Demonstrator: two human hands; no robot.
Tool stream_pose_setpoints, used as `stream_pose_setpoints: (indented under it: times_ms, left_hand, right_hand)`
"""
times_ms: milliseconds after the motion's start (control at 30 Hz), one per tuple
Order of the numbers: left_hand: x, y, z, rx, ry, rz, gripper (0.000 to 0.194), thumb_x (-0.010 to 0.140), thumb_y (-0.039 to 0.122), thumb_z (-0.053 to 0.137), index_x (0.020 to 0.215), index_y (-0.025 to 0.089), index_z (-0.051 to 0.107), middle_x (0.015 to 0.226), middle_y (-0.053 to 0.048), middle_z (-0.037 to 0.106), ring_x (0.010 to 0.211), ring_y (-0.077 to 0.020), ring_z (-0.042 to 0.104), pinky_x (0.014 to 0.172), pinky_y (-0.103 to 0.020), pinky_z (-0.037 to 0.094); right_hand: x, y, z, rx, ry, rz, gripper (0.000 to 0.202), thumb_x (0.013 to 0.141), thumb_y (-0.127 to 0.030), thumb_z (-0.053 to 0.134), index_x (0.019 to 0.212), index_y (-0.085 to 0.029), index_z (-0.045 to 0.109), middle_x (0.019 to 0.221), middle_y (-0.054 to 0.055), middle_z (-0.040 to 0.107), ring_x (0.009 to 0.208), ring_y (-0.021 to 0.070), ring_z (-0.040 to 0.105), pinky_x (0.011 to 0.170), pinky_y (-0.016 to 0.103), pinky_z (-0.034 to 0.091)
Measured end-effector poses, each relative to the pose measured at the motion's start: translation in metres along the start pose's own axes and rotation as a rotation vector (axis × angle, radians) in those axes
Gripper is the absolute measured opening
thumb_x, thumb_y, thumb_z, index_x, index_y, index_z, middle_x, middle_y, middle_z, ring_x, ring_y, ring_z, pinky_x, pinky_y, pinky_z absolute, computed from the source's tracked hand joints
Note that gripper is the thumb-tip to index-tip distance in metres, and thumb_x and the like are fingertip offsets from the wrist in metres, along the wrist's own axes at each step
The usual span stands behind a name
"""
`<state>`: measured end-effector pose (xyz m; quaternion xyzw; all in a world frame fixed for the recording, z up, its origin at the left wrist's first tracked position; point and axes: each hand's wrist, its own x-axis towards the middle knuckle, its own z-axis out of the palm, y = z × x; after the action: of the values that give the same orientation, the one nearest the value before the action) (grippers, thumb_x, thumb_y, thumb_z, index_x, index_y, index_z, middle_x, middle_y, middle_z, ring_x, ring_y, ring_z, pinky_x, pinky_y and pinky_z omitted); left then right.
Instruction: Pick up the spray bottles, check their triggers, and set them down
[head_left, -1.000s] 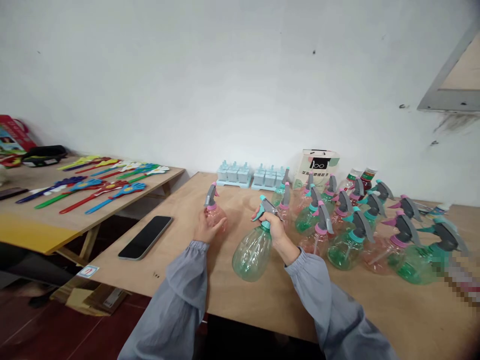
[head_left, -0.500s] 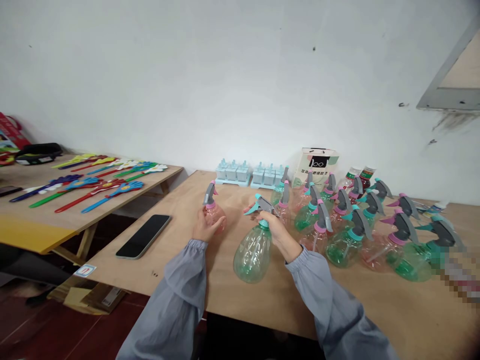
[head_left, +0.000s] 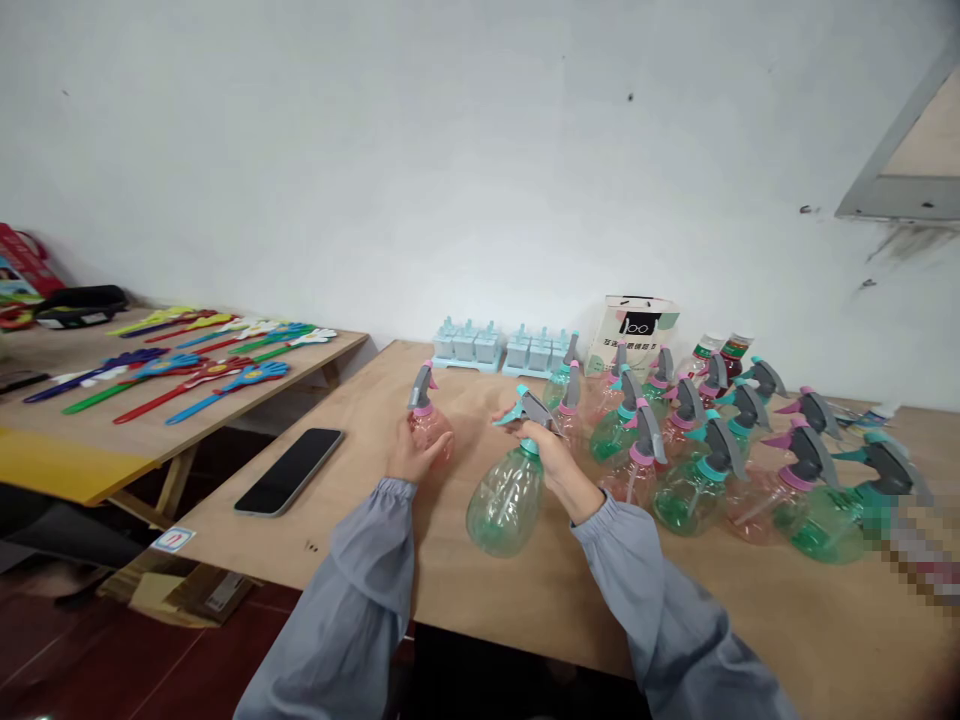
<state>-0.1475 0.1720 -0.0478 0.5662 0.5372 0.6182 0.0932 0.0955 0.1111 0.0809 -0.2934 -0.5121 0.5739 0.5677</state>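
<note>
Your left hand has its fingers wrapped against the side of a pink, clear-plastic, ribbed spray bottle, upright on the brown wooden table. Your right hand grips a green, clear-plastic, rounded spray bottle by its neck and grey-and-turquoise spray head; it leans slightly, and whether its base touches the wood cannot be told.

Writing: beyond your right fingers, a cream cardboard box bears printed spectacles and a line of Chinese characters, of which 眼镜 is legible. The red-and-green labels on two small bottles farther right cannot be read. Left of your left fingers, a white-and-blue square sticker at the table corner shows a red mark.

Edges and room: the front edge lies nearer you than both sets of fingers. Bare wood separates your left fingers from a black flat phone. Right of your right fingers, pink and green spray bottles stand crowded, limiting sideways movement.
</note>
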Motion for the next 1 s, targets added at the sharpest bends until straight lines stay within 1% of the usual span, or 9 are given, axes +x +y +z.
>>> stream_pose_setpoints:
  times_ms: [133,333,433,533,600,700,833,933,1000]
  left_hand:
    - [0.001,0.0,0.0,0.003,-0.007,0.007,0.073,0.064,0.052,0.084,0.124,0.028,0.049,0.111,-0.006,0.058,0.103,-0.0272,0.06,0.099,-0.055,0.049]
    - [0.0,0.001,0.0,-0.007,-0.033,-0.025,0.077,0.064,0.051,0.084,0.125,0.022,0.048,0.114,-0.01,0.058,0.108,-0.0287,0.06,0.102,-0.053,0.048]
    - [0.001,0.001,0.0,-0.01,-0.049,-0.045,0.078,0.064,0.051,0.083,0.126,0.02,0.048,0.117,-0.011,0.058,0.11,-0.0285,0.06,0.104,-0.052,0.047]
    - [0.001,0.0,0.0,0.0,-0.048,-0.045,0.078,0.063,0.053,0.082,0.127,0.022,0.048,0.116,-0.009,0.059,0.11,-0.0283,0.06,0.104,-0.053,0.047]
    - [0.001,0.0,-0.001,0.011,-0.05,-0.038,0.079,0.063,0.053,0.082,0.128,0.022,0.048,0.118,-0.01,0.059,0.111,-0.0287,0.06,0.105,-0.054,0.046]
    - [0.001,0.0,-0.001,0.024,-0.048,-0.033,0.079,0.064,0.052,0.082,0.129,0.021,0.048,0.116,-0.009,0.058,0.112,-0.0282,0.061,0.105,-0.053,0.047]
    - [0.001,-0.001,-0.001,0.034,-0.048,-0.028,0.078,0.064,0.05,0.082,0.128,0.02,0.049,0.115,-0.009,0.058,0.11,-0.0266,0.061,0.103,-0.05,0.048]
    - [0.002,-0.002,0.0,0.027,-0.059,-0.027,0.079,0.064,0.05,0.082,0.129,0.021,0.048,0.116,-0.009,0.058,0.112,-0.0268,0.061,0.105,-0.051,0.047]
    - [0.002,-0.003,0.0,0.012,-0.052,-0.027,0.079,0.064,0.051,0.082,0.129,0.022,0.047,0.116,-0.009,0.058,0.112,-0.0272,0.061,0.106,-0.053,0.046]
  right_hand:
    - [-0.003,0.004,0.001,-0.02,0.045,-0.001,0.009,0.055,-0.033,0.056,0.054,-0.024,0.056,0.061,0.001,0.061,0.072,0.0204,0.061,0.074,0.034,0.046]
    - [-0.007,0.008,0.005,-0.109,0.028,-0.015,0.008,0.06,-0.029,0.06,0.064,-0.025,0.066,0.073,0.0,0.068,0.085,0.02,0.063,0.087,0.034,0.045]
    - [-0.005,0.013,0.001,-0.107,0.143,0.004,0.009,0.058,-0.031,0.059,0.055,-0.024,0.063,0.068,0.001,0.066,0.075,0.0186,0.059,0.076,0.033,0.045]
    - [-0.006,0.016,-0.004,-0.099,0.196,0.022,0.013,0.059,-0.034,0.057,0.051,-0.023,0.058,0.063,0.001,0.063,0.07,0.0184,0.057,0.071,0.033,0.045]
    - [-0.01,0.014,-0.008,-0.149,0.19,-0.02,0.011,0.063,-0.034,0.059,0.058,-0.024,0.06,0.069,0.0,0.065,0.078,0.0194,0.059,0.075,0.032,0.045]
    - [-0.022,0.009,-0.019,-0.308,0.169,-0.127,0.014,0.071,-0.032,0.064,0.084,-0.026,0.063,0.09,0.0,0.071,0.092,0.0194,0.062,0.083,0.033,0.047]
    - [-0.036,0.007,-0.042,-0.469,0.229,-0.294,0.04,0.081,-0.036,0.068,0.115,-0.027,0.05,0.113,0.005,0.069,0.103,0.0199,0.065,0.092,0.038,0.049]
    - [-0.044,0.01,-0.052,-0.5,0.32,-0.385,0.049,0.084,-0.038,0.067,0.123,-0.027,0.039,0.115,0.008,0.066,0.105,0.0212,0.066,0.09,0.04,0.053]
    - [-0.048,0.015,-0.055,-0.541,0.317,-0.419,0.055,0.084,-0.036,0.069,0.127,-0.027,0.036,0.117,0.009,0.065,0.105,0.022,0.067,0.089,0.041,0.055]
